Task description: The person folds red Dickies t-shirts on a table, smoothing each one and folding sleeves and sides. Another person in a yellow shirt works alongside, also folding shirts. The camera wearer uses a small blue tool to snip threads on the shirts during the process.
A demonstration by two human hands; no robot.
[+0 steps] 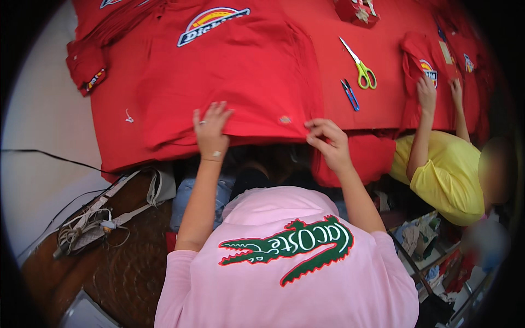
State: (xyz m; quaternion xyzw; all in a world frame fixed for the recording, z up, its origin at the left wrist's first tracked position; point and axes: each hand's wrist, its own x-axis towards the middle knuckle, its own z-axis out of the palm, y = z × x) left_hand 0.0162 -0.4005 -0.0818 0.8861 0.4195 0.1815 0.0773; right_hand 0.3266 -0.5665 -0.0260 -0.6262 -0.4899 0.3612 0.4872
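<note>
1. Red garment [224, 82] lies spread before us on the red-topped counter [377, 115], its near hem close to the front edge and a large emblem [213, 26] toward the far side.
2. Our left hand [212, 131] rests palm down on the cloth just above the hem, fingers apart. Our right hand [332, 145] is at the near right corner, thumb and fingertips bent close to each other; we cannot tell whether cloth is caught between them.
3. To handle the hem well, we judge that the left palm should press lightly as an anchor while the right fingertips ease the corner out level, without tugging. The small sewn label [285, 119] near that corner lets us check that the cloth lies flat.
4. On our right, a co-worker in a yellow top [445, 175] has 2 hands at another red garment [413, 60], so we would keep our right elbow in.
5. At the upper left, a bunched red piece [85, 60] could catch a sideways pull.
6. Scissors with green handles [360, 64] and smaller blue snips [351, 95] lie beyond our right hand, apart from the garment; cloth swung that way could snag on them.
7. A white scrap [129, 116] lies left of our left hand.
</note>
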